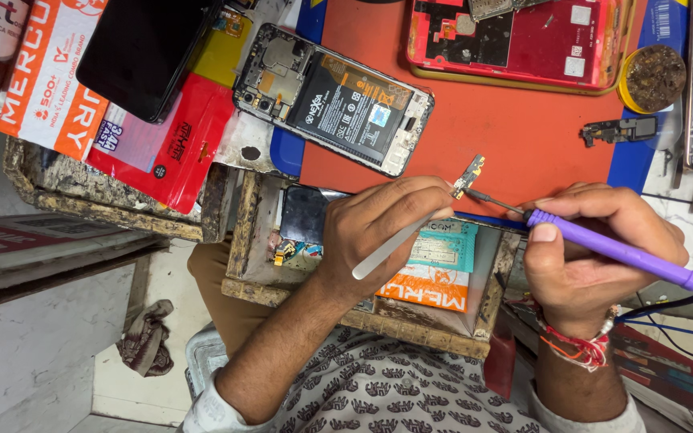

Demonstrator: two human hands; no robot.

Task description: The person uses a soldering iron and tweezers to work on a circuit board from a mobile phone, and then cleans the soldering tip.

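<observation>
My left hand [382, 228] grips white tweezers [395, 244] that pinch a small circuit board part [468, 176] over the orange mat [523, 128]. My right hand [595, 252] holds a purple-handled soldering iron [627, 255]; its thin metal tip [491, 200] touches the small part from the right. Both hands rest at the near edge of the mat. An opened phone [334, 98] with its black battery showing lies on the mat's left, above my left hand.
A red opened phone [515, 40] lies at the top. A small connector board [619, 130] and a yellow tin [653, 78] sit at the right. A black phone [142, 52] rests on red and orange packets at left. A wooden drawer [411, 305] holds packets below.
</observation>
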